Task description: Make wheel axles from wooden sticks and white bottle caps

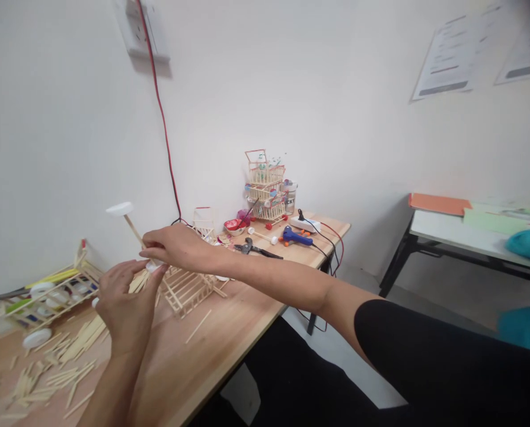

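My right hand [176, 246] reaches across the wooden table [229, 332] and pinches a thin wooden stick with a white round cap on each end [123, 214], tilted up to the left. My left hand [125, 302] is raised beside it, its fingertips closed on the lower white cap. Right under both hands lies a small cart frame of wooden sticks [187, 287].
Loose sticks [56, 367] and a white cap [36, 338] litter the table's left. A stick tray of supplies [47, 293] is at the far left. Stacked stick carts [265, 187], pliers [254, 248], a blue glue gun [296, 237] and a power strip [307, 224] stand behind. Another table [469, 234] is at right.
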`<state>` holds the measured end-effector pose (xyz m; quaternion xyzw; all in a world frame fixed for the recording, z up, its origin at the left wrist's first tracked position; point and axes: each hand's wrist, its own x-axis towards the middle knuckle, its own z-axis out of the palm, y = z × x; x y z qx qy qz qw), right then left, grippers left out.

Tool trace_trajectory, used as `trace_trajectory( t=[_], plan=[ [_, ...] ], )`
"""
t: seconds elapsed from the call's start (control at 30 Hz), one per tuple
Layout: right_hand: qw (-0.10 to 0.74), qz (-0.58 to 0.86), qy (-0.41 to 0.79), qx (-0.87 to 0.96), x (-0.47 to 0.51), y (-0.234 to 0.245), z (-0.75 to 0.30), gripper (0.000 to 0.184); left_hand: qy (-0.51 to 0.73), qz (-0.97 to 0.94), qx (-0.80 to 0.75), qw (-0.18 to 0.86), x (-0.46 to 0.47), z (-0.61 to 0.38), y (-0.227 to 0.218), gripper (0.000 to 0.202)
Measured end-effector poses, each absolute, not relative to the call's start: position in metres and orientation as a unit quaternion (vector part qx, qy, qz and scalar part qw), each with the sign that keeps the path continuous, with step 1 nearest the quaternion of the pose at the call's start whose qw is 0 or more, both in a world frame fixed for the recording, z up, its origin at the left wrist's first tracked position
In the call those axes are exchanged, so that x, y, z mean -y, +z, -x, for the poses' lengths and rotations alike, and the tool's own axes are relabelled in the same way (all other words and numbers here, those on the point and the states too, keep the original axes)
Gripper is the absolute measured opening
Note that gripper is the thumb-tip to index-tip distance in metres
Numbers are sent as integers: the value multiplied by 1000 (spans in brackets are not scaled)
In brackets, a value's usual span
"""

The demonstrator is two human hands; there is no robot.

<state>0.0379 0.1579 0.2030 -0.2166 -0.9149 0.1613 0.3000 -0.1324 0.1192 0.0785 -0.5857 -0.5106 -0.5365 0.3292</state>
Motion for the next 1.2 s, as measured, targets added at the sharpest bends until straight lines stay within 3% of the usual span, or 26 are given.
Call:
trace_trajectory(
  t=[0.37, 0.73, 1.2],
  plan=[
    [283, 209, 159, 922, -165, 202, -25, 34, -553, 568, 525, 309, -115, 135, 84, 32],
    [278, 204, 164, 924, -170, 199, -25, 30, -588, 544, 533, 272, -113, 129, 88, 41],
    [297, 216, 183, 912, -167, 196, -25, 35, -548, 573, 523, 312, -115, 135, 80, 33]
  ],
)
